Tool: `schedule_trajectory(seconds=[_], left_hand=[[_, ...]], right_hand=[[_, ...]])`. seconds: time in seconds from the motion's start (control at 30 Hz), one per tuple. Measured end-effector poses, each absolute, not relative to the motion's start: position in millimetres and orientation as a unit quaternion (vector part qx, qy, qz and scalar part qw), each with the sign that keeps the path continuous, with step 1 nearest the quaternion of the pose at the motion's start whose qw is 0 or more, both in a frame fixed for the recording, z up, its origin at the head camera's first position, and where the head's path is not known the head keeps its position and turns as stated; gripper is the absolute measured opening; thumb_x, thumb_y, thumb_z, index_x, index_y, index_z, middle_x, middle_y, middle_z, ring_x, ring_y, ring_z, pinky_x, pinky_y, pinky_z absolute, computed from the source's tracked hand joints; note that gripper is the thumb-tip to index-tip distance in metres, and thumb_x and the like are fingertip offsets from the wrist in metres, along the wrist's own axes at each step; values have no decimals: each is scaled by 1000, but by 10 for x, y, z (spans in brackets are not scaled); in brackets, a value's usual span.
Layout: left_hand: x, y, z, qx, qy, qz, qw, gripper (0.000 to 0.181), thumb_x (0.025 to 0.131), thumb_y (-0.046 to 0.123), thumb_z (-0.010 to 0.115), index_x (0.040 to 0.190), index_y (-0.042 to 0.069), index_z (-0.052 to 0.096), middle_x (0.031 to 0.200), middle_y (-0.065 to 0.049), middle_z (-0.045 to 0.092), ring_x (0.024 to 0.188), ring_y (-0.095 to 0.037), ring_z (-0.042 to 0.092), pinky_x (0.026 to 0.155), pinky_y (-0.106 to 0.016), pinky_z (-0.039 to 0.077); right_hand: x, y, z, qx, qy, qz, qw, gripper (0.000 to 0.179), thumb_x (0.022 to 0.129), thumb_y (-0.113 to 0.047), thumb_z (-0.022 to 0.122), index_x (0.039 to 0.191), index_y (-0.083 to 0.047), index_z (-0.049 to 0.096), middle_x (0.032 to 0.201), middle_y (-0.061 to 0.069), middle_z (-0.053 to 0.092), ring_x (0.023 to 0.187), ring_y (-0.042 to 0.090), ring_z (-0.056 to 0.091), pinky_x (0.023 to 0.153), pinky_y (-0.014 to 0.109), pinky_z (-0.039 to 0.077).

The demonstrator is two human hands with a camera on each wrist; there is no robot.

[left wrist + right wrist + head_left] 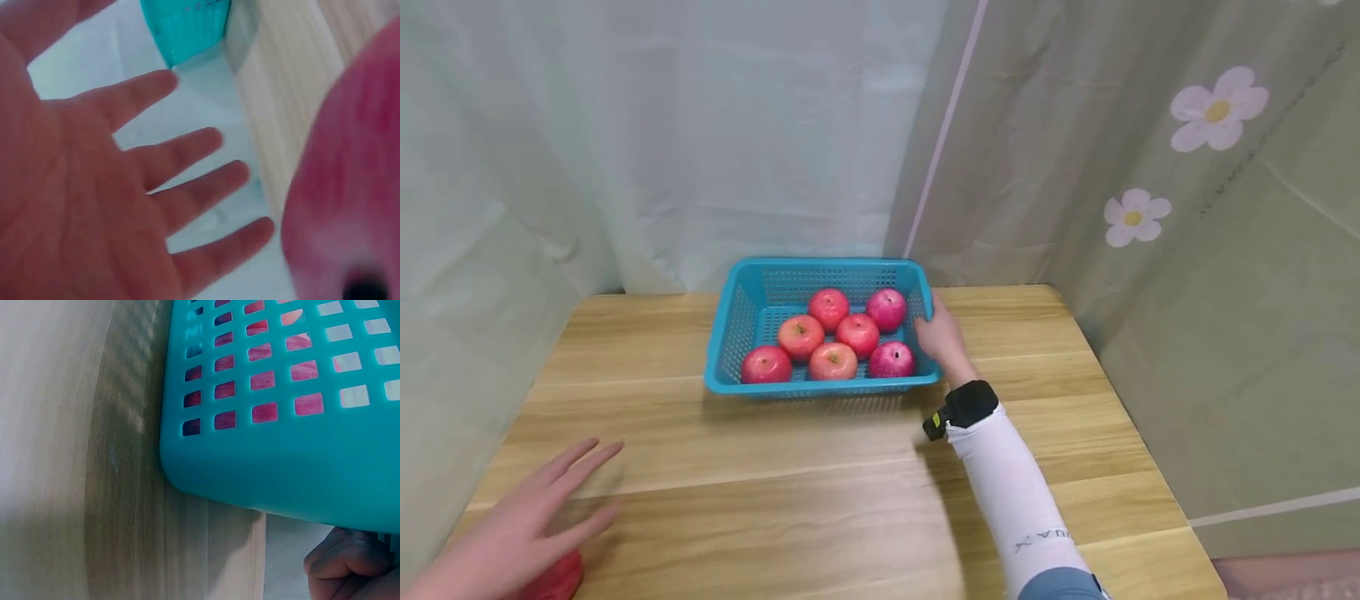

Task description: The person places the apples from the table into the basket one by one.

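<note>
A blue perforated plastic basket (820,388) stands at the back of the wooden table, with several red apples (857,334) inside. My right hand (942,337) grips the basket's right rim, thumb on the inner side; in the right wrist view the curled fingers (350,559) show at the basket's edge. At the lower left, my left hand (520,529) has its fingers spread and holds nothing. Partly hidden beneath it is a dark red apple (559,575), which looms close beside the palm in the left wrist view.
The wooden table (820,492) reaches to a pale curtain (760,142) behind the basket. More curtain, printed with white flowers (1133,218), hangs along the table's right edge. On the right wrist sits a black strapped camera (966,406).
</note>
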State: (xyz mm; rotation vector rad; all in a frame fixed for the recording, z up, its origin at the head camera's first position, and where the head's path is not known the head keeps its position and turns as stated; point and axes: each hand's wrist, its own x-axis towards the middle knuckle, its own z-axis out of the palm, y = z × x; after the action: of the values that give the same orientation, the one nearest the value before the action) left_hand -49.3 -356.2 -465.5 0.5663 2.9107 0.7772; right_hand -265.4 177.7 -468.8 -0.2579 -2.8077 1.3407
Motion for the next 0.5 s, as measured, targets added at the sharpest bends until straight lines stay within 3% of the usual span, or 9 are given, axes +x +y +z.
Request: schedule_trajectory(seconds=[0.03,0.07,0.13,0.2,0.27,0.37,0.4,0.5], left_hand=[[-469,-3598,-4669,190,950,244,29,77,94,25,84,159,9,45,151,-34,43,127,-60,45,104,-3,13],[-447,-3633,-4681,191,953,233,30,79,92,26,86,158,9,46,149,-34,44,124,-60,48,104,-9,28],[-408,-3714,-4728,192,959,204,35,83,87,31,90,156,10,48,144,-35,48,116,-59,56,85,-23,49],[-379,-3788,-4786,189,964,177,62,85,85,36,91,152,7,49,139,-38,51,109,-59,61,69,-34,53],[-343,-3849,-4867,178,965,164,100,85,84,41,90,150,5,49,135,-41,52,104,-59,63,68,-47,56],[-306,-3904,-4973,159,961,166,153,81,87,43,87,145,-3,52,130,-43,53,103,-58,63,69,-57,57],[-296,-3914,-5005,156,960,168,163,80,88,43,86,143,-4,54,127,-42,55,102,-57,63,69,-59,56],[-272,-3937,-5080,153,960,160,170,77,87,44,87,139,-6,60,122,-29,62,101,-48,66,68,-50,57]], right_hand=[[-2654,1777,-4688,-83,-898,431,9,61,108,-18,55,166,-16,37,156,20,53,140,42,52,111,64,44],[-2653,1776,-4687,-84,-897,433,8,62,108,-18,55,167,-16,36,156,19,53,140,42,52,111,64,44],[-2649,1775,-4685,-85,-896,437,5,62,108,-18,55,167,-17,36,157,19,52,140,42,52,110,65,44],[-2648,1775,-4683,-85,-894,439,4,62,108,-18,55,167,-17,36,157,19,52,140,42,52,110,65,44],[-2650,1776,-4681,-85,-894,441,5,62,108,-18,55,167,-17,36,157,19,52,141,42,51,110,65,44],[-2656,1782,-4681,-85,-892,443,8,63,108,-17,54,167,-17,35,157,19,52,141,42,51,111,64,43],[-2657,1785,-4681,-85,-892,444,9,63,108,-17,54,168,-17,35,158,19,51,141,42,51,111,64,43],[-2661,1791,-4681,-86,-892,444,8,63,108,-18,54,168,-18,34,158,19,51,141,42,51,111,65,43]])
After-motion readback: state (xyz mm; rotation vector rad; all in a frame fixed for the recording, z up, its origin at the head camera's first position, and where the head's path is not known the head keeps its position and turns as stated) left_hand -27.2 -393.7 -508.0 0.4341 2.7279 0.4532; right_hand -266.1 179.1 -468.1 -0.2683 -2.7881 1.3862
